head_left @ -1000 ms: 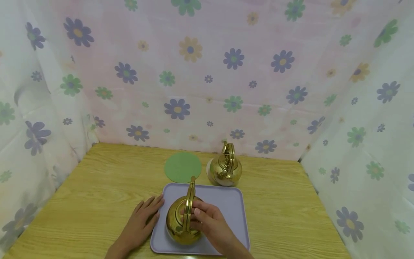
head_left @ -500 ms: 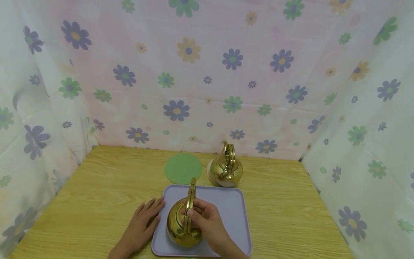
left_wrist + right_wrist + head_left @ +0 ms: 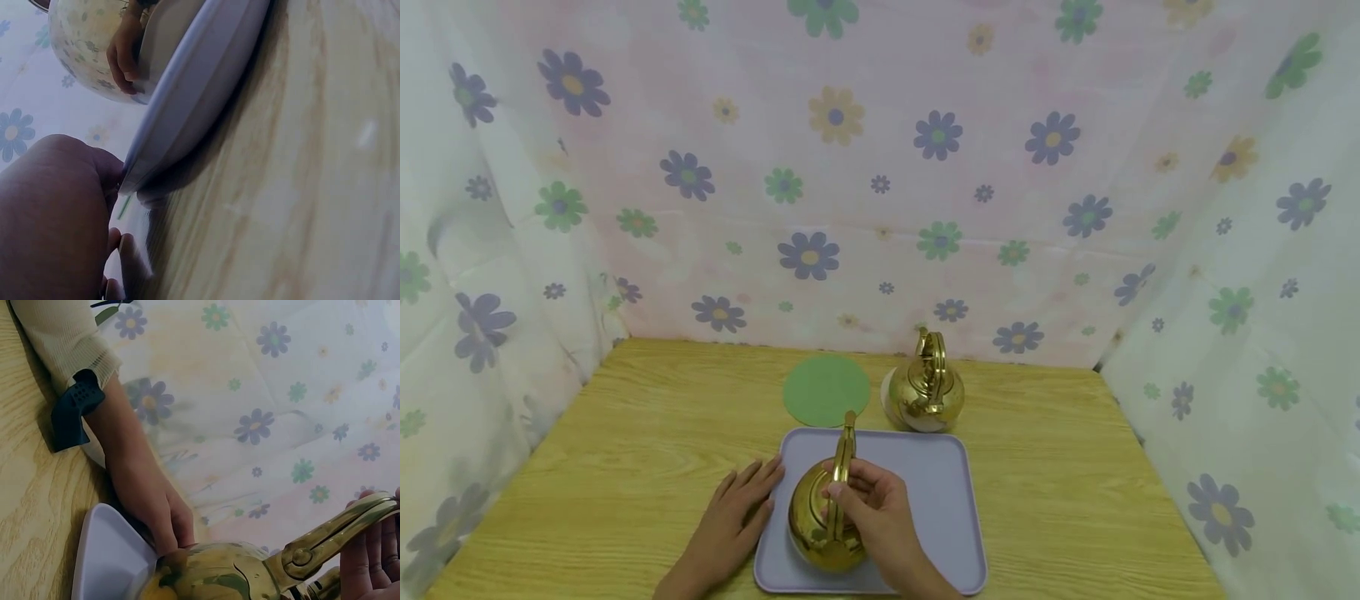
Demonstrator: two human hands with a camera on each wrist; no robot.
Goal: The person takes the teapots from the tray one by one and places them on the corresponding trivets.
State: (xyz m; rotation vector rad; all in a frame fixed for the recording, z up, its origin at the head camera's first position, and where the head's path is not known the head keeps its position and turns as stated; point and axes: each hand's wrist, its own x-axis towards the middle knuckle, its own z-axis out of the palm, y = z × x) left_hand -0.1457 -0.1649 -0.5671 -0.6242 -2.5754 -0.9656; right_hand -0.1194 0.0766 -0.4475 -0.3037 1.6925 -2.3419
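Observation:
A shiny gold kettle (image 3: 811, 533) with a tall arched handle stands upright on the left part of a lavender tray (image 3: 932, 500). My right hand (image 3: 883, 510) pinches that handle from the right, thumb in front and fingers behind; the right wrist view shows its fingers (image 3: 357, 569) beside the handle. At the tray's left edge rests my left hand (image 3: 730, 518), palm down with fingers fairly straight. In the left wrist view the same hand (image 3: 53, 212) touches the tray's rim (image 3: 187, 100), and the kettle's side (image 3: 84, 50) mirrors a hand.
Behind the tray lies a round green mat (image 3: 826, 392) on the wood-grain table (image 3: 1060, 500). To its right a second gold kettle (image 3: 928, 396) stands partly over a pale round mat (image 3: 887, 400). Flowered cloth (image 3: 880, 208) encloses the back and sides.
My right thumb and fingers have closed onto the kettle's handle. The kettle stays on the tray, and my left hand keeps its place at the edge. The head view shifts slightly.

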